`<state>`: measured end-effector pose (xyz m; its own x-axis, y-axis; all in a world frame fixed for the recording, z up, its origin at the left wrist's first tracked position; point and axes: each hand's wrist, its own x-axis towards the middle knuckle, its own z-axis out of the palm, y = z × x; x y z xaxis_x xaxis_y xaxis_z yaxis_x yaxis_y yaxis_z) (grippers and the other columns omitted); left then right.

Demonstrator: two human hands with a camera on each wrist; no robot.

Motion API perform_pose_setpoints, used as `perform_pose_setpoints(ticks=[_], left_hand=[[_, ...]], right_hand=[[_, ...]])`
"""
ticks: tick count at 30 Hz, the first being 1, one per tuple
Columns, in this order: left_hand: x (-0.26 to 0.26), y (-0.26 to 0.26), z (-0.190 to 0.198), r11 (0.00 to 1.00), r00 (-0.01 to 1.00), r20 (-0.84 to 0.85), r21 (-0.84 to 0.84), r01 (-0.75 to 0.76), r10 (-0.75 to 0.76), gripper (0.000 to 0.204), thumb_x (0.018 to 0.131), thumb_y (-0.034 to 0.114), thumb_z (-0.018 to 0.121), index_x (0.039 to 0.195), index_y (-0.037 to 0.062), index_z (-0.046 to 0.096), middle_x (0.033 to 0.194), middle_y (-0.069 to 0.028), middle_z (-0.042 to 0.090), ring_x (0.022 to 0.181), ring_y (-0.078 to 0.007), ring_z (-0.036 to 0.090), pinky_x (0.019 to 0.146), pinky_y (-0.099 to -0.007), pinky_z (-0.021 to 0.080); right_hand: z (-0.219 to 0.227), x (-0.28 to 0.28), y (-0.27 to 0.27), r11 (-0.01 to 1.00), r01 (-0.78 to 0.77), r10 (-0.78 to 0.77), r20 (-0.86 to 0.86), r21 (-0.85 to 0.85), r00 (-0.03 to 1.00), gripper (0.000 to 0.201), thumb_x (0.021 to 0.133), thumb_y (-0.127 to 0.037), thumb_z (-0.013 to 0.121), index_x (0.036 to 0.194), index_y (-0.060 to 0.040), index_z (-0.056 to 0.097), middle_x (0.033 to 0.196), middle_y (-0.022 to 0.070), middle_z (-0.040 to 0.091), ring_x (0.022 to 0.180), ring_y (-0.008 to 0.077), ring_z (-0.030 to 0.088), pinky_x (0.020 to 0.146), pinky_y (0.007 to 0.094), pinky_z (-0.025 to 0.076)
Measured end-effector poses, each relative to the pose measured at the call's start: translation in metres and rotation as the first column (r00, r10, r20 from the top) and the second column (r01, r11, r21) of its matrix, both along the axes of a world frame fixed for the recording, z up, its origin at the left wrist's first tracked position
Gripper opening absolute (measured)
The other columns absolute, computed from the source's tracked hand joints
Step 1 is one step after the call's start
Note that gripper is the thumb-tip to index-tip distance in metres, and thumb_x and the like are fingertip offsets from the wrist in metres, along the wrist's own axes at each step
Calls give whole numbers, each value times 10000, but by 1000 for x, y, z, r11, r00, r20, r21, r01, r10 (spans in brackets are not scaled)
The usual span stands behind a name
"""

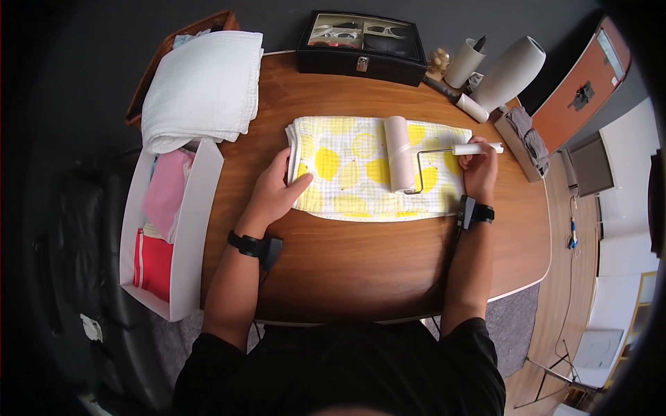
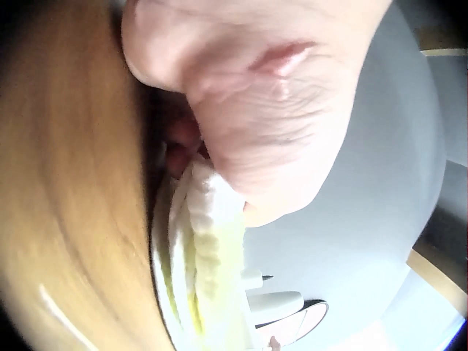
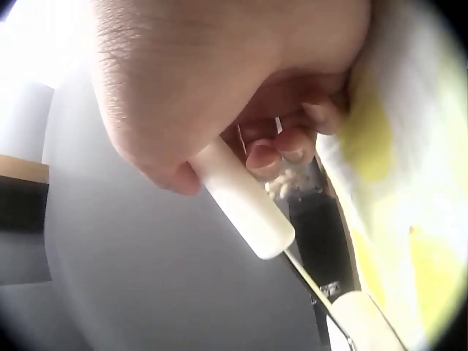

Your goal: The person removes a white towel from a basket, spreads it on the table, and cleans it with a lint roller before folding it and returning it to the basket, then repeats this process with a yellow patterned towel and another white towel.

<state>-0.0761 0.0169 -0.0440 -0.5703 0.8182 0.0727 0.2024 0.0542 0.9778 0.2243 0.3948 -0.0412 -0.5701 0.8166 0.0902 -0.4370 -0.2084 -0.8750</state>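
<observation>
A folded white gauze cloth (image 1: 347,166) with yellow round prints lies on the wooden table in the head view. My left hand (image 1: 273,191) pinches its left edge, thumb on top and fingers at the side. In the left wrist view, layered folds of the cloth (image 2: 208,256) run in under that thumb. My right hand (image 1: 480,172) grips the white handle of a lint roller (image 1: 398,154) at the cloth's right edge. The roller's pale cylinder lies over the cloth's right half, joined to the handle by a bent wire. Fingers curl around the handle (image 3: 248,205) in the right wrist view.
To the left, a white box (image 1: 187,256) holds pink and red fabric. Behind it, a folded white cloth (image 1: 205,87) covers a brown basket (image 1: 135,97). A black glasses case (image 1: 361,66) stands at the back. A white vase (image 1: 510,73) and a small box of grey cloth (image 1: 520,149) stand right.
</observation>
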Motion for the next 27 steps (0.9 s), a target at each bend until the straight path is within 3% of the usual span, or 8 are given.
perform_pose_setpoints(ticks=[5,7,8,11,16,17,20,27], left_hand=[[5,1,8,995,992,-114,-77,-61,52,541,1073,227,695,1527,-8,519,1335,-171,746,1194,-239,731,1017,-370,554],[7,1,8,993,992,-108,-92,-74,63,505,1083,243,680,1503,1,539,1308,-172,754,1174,-240,738,1001,-371,557],[7,1,9,992,992,-107,-100,-79,68,488,1088,251,673,1492,6,549,1294,-173,759,1164,-240,741,993,-371,559],[6,1,8,990,985,-151,-106,-95,78,460,1089,243,665,1469,6,563,1270,-172,766,1144,-253,750,978,-378,563],[9,0,9,988,980,-181,-113,-109,87,429,1081,241,662,1436,17,576,1242,-188,768,1117,-314,760,948,-402,571],[9,-1,11,987,979,-183,-122,-108,85,422,1079,240,661,1428,18,577,1237,-193,768,1111,-330,761,942,-408,572],[6,-1,14,977,982,-185,-200,-72,35,467,1102,209,642,1505,-6,543,1316,-189,745,1176,-246,727,994,-379,554],[7,-1,13,979,971,-233,-179,-101,58,439,1084,220,652,1456,3,564,1274,-213,753,1156,-319,738,975,-408,560]], right_hand=[[30,-47,-64,994,94,-108,306,60,946,237,1076,-264,634,943,-71,668,713,-13,543,603,81,459,541,276,331],[28,-72,-91,994,79,-97,250,79,963,247,1070,-251,638,907,-69,669,702,-15,546,612,82,467,561,272,347],[30,-72,-97,990,-110,83,271,86,959,241,1059,-234,648,894,-60,674,706,-5,579,621,86,480,585,268,367],[37,-86,-116,980,-177,130,372,95,919,211,1058,-220,613,945,-58,687,723,7,593,615,91,458,564,278,332],[16,-31,-66,995,30,-17,137,-92,990,181,993,-174,655,838,-85,629,742,21,595,611,101,454,534,275,309],[22,-19,-59,971,233,-218,217,-46,952,133,997,-172,656,890,-95,641,797,26,623,618,91,469,512,266,297],[-4,44,-7,918,388,-375,145,-78,916,113,1025,-188,671,960,-97,656,843,36,651,580,86,459,482,251,304],[6,64,-2,929,368,-371,153,44,916,164,1019,-207,658,893,-104,645,790,27,627,532,95,427,485,270,319]])
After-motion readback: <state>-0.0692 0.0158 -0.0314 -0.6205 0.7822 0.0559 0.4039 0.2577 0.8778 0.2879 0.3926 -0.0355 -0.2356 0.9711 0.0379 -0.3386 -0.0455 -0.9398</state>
